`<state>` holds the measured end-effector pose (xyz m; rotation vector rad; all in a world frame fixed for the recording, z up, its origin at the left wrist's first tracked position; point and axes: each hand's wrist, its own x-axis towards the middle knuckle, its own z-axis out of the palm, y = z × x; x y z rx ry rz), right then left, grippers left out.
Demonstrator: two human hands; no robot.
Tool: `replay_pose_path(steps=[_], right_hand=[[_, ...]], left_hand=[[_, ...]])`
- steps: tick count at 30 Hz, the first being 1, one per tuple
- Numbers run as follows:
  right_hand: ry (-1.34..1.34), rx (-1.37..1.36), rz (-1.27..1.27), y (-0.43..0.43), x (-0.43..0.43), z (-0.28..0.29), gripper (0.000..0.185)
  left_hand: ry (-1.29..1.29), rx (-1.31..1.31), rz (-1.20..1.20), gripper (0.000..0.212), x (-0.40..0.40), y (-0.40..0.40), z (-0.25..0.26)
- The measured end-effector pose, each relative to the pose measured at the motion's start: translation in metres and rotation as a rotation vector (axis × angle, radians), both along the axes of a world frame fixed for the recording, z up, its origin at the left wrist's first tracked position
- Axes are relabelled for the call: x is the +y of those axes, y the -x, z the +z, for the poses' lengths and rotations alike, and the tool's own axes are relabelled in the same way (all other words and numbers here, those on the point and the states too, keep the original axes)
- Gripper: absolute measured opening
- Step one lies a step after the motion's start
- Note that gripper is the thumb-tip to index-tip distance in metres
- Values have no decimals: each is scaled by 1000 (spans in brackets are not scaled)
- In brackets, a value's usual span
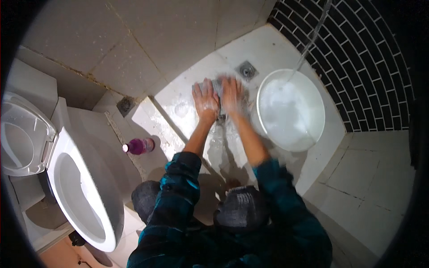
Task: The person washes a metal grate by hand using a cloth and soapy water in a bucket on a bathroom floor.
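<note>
My left hand presses down on a wet grey cloth on the white floor, fingers stretched over its left part. Beside it my right hand bears on the cloth's right part and is blurred by motion. Both hands look wet, with a little foam on the left one. Most of the cloth is hidden beneath them. A large white plastic basin stands to the right of my right hand, with foamy water in it. From above, a stream of water falls into the basin.
A metal floor drain lies just beyond my right hand. Left of a low raised ledge stands a purple bottle with a white cap. Further left is a white toilet, lid up. Dark brick-pattern tiles cover the right wall.
</note>
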<state>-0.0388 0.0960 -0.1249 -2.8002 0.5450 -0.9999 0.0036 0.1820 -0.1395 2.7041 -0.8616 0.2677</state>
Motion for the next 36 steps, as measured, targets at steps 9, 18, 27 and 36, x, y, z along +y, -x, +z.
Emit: replay_pose_path(steps=[9, 18, 27, 36], right_hand=[[-290, 150, 113, 5, 24, -2, 33], [-421, 13, -36, -44, -9, 1, 26], [-108, 166, 71, 5, -4, 75, 42], [-379, 729, -571, 161, -180, 31, 44]], left_hand=[[192, 154, 173, 47, 17, -5, -5], [674, 529, 268, 50, 22, -13, -33], [237, 33, -8, 48, 21, -18, -13], [-80, 26, -296, 60, -21, 11, 8]])
